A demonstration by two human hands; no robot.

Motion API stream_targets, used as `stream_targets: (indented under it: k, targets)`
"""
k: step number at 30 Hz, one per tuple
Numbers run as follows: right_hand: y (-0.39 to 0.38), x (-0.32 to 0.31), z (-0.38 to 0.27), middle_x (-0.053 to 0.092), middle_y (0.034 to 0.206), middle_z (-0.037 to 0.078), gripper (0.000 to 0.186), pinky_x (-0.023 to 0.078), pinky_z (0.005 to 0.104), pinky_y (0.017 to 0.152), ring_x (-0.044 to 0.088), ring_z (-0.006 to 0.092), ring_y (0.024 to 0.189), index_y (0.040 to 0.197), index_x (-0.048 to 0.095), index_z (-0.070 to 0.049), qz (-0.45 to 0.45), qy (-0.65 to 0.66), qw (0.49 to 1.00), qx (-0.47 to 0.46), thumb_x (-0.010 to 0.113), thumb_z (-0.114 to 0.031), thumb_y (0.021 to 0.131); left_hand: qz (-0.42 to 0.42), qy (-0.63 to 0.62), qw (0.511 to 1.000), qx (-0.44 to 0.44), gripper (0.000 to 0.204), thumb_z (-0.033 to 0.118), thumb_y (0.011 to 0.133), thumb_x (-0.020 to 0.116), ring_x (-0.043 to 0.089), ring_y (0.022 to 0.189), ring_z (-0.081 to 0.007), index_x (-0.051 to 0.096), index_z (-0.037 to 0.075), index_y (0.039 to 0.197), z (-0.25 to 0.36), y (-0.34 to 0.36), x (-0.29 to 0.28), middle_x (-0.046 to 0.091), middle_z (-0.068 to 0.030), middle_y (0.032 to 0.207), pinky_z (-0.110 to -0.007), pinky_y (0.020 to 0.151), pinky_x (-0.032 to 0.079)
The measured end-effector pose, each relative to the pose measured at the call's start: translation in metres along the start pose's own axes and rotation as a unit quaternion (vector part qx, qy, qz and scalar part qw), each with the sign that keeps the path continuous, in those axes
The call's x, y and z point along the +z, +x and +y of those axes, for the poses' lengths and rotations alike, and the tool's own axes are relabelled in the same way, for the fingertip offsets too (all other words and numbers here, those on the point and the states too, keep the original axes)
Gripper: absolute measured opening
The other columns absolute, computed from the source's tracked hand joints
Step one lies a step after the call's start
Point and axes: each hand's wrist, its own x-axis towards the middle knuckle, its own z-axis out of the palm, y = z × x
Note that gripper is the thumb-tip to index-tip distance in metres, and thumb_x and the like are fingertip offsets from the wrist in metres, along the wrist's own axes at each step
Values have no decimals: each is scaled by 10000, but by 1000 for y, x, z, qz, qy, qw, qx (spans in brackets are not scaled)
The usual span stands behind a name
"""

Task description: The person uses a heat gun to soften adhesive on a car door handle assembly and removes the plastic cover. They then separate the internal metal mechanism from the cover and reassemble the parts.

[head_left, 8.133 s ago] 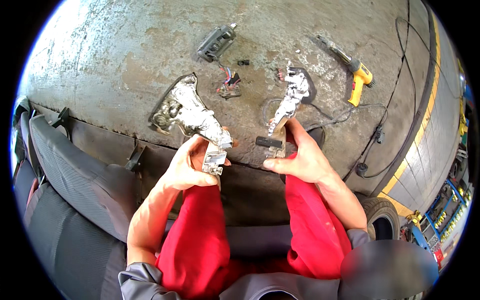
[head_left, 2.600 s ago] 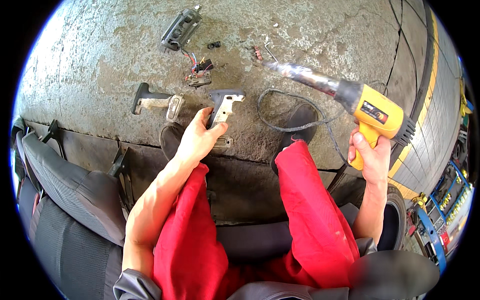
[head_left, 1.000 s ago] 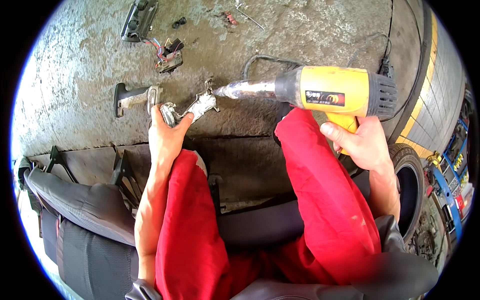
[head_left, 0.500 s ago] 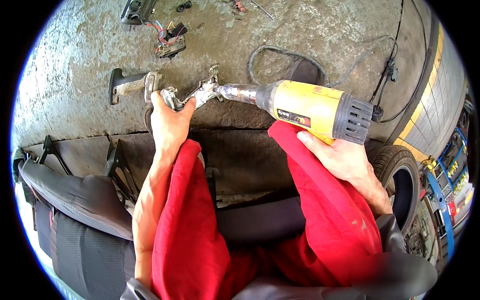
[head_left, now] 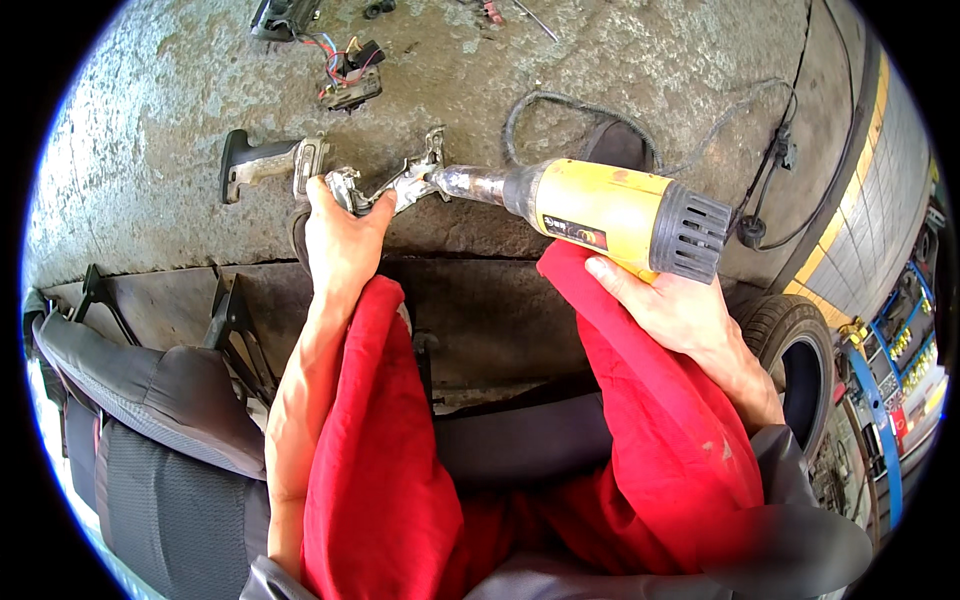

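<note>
My left hand [head_left: 341,238] is closed on a silver-white, irregular part [head_left: 408,187], pinching it between thumb and fingers, just above the concrete floor. In my right hand [head_left: 690,318] is a yellow power tool that looks like a heat gun [head_left: 597,205], with a tapered metal nozzle and a black vented rear end. My fingers wrap round its grip, mostly hidden under the body; the thumb shows. The nozzle tip points left and meets, or nearly meets, the part's right end. Left of the part lies a dark-and-white pistol-shaped handle [head_left: 270,163], next to my fingertips.
Loose electronics with coloured wires [head_left: 350,85] lie at the far left on the floor. A grey cable [head_left: 585,98] curls behind the heat gun. To the right stands a tyre [head_left: 795,345]; black seat parts [head_left: 150,400] are at the left. My red-clad knees flank the work.
The heat gun has shifted slightly left, its rear end a little forward. My left hand keeps its hold on the part. The whole view has moved a little.
</note>
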Motion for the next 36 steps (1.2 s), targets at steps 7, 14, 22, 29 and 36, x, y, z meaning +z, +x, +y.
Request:
stream_targets:
  k: [7, 14, 22, 29, 36]
  targets:
    - [4, 2, 0, 802, 1176, 106, 296, 597, 373, 996, 764, 222, 1099, 1250, 755, -36, 2, -6, 1000, -21, 790, -173, 990, -5, 6, 1000, -5, 693, 320, 868, 874, 737, 1043, -488, 469, -24, 1313, -1, 1, -1, 744, -326, 1105, -500, 934, 567]
    - [6, 5, -1, 800, 1176, 107, 292, 600, 373, 983, 763, 224, 1097, 1246, 757, -38, 9, -1, 1000, -13, 793, -164, 985, -3, 10, 1000, -6, 709, 322, 872, 876, 744, 1055, -456, 493, -51, 1338, 0, 1, -1, 749, -312, 1123, -468, 948, 558]
    - [10, 5, -2, 797, 1144, 111, 280, 606, 386, 941, 764, 248, 1058, 1234, 753, -32, 28, -19, 998, -62, 789, -152, 984, -7, 10, 1000, -6, 700, 323, 871, 874, 738, 1051, -470, 484, -42, 1324, 1, 2, -2, 743, -318, 1123, -481, 941, 559]
    - [7, 2, -6, 774, 1241, 117, 369, 562, 383, 1024, 730, 250, 1139, 1323, 720, -31, -5, -4, 1000, 5, 784, -215, 1010, -7, 6, 1000, -10, 710, 333, 866, 882, 743, 1038, -446, 500, -47, 1328, 0, 1, -1, 746, -302, 1117, -466, 938, 557]
    - [8, 0, -6, 772, 1250, 120, 358, 558, 383, 1032, 728, 253, 1151, 1312, 728, -29, 0, -13, 1000, -3, 782, -216, 1011, -9, 19, 1000, -16, 706, 336, 864, 885, 748, 1035, -441, 501, -45, 1319, 0, 3, -1, 749, -303, 1106, -465, 928, 561]
